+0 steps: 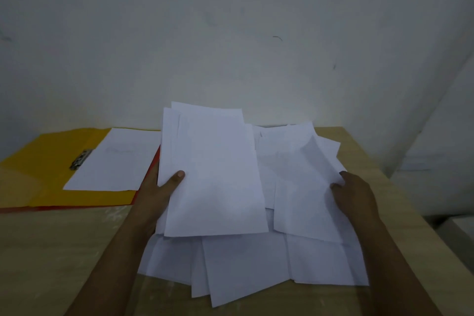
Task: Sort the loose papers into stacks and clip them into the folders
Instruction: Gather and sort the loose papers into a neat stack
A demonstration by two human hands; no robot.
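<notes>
At table's left: one yellow folder (46, 161) lying open, one metal clip (81, 159), one sheet (115, 159) under it; a red edge below hints at a second folder. Centre: left hand (160, 188) holds a small stack (213, 174), thumb on top, fingers hidden beneath. Right: right hand (355, 194) pinches one lifted sheet (305, 187) off the loose pile (256, 261); pile count uncertain. Best to square the stack's edges before adding, taking single sheets.
</notes>
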